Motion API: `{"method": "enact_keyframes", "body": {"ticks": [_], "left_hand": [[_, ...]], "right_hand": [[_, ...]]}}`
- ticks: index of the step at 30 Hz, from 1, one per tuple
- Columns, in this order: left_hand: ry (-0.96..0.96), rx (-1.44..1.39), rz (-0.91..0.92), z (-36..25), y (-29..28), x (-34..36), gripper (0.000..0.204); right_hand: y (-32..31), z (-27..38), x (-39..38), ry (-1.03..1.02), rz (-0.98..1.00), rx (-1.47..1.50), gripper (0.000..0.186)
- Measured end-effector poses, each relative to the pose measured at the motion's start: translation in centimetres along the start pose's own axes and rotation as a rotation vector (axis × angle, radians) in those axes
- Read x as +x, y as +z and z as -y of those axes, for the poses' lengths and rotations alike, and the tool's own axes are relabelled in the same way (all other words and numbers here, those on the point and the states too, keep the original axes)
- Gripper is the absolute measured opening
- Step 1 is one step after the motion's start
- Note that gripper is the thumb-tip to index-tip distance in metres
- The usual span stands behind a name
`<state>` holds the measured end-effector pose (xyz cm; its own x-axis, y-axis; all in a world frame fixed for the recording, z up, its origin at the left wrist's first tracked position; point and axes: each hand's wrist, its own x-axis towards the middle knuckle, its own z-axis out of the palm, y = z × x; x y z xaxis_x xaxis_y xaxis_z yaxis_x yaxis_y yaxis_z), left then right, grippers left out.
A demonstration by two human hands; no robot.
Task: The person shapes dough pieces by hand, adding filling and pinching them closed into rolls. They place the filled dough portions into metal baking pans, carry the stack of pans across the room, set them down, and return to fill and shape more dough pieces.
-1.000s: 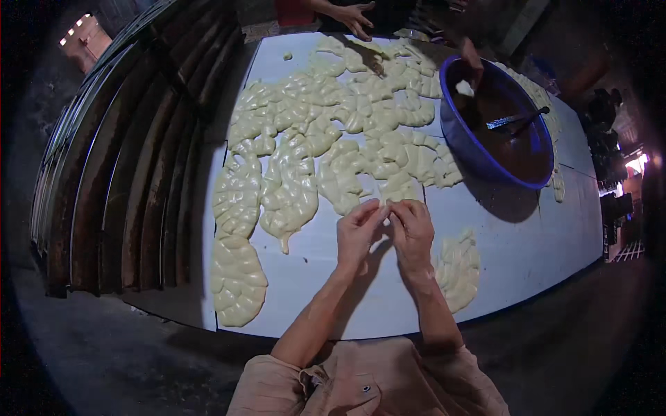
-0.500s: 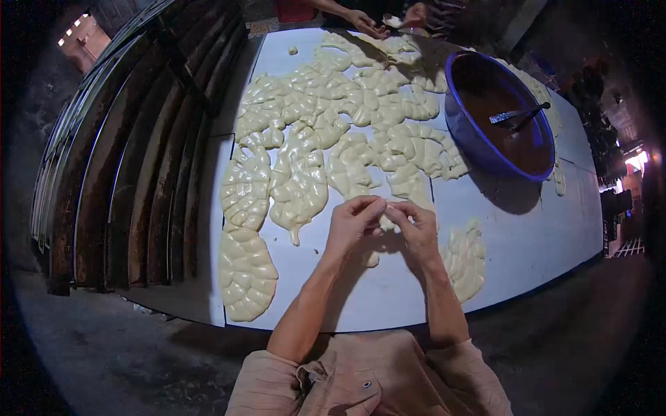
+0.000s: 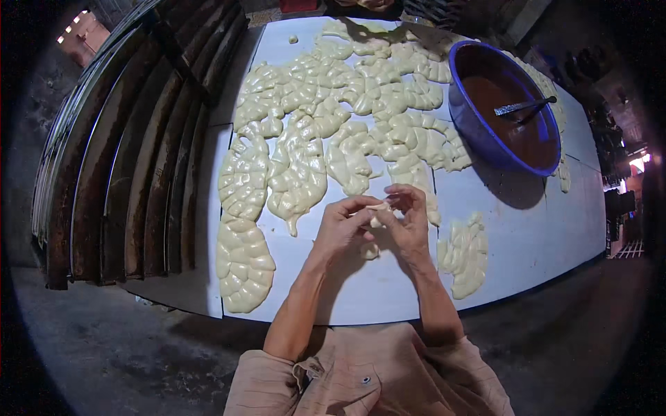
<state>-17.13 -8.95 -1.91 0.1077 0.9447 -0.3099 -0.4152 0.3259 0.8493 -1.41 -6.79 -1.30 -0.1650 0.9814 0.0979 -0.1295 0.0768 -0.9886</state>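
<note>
Above the near part of the white table [image 3: 291, 277], my left hand [image 3: 340, 227] and my right hand [image 3: 409, 225] meet, fingers bent around a small piece of pale dough [image 3: 377, 222]. Both hands pinch it; much of it is hidden behind the fingers. Just below them a little lump of dough [image 3: 370, 251] lies on the tabletop. Ahead and to the left spreads a broad sheet of soft, glossy dough pieces [image 3: 298, 173], pressed side by side. A separate patch of dough [image 3: 466, 253] lies right of my right forearm.
At the far right stands a deep blue-purple basin [image 3: 479, 145] of brown filling, with a dark-handled utensil [image 3: 525, 107] in it. A rack of long, rusty trays [image 3: 125, 173] rises along the left side. Part of a person [image 3: 364, 4] shows at the far edge.
My fingers have shifted around the dough piece, the right fingers lifting and spreading more. The other person's hands at the far edge have drawn away. The view has tilted slightly.
</note>
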Motion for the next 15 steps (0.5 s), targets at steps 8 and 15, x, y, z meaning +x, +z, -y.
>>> {"method": "enact_keyframes", "body": {"ticks": [8,15], "left_hand": [[-0.031,0.125,0.046,0.7,0.6,-1.1,0.030],[-0.040,0.112,-0.088,1.9,-1.3,-2.0,0.042]], "right_hand": [[-0.4,-1.6,0.4,-0.099,-0.086,-0.625,0.024],[-0.5,0.7,-2.1,-0.056,0.156,-0.417,0.023]]}}
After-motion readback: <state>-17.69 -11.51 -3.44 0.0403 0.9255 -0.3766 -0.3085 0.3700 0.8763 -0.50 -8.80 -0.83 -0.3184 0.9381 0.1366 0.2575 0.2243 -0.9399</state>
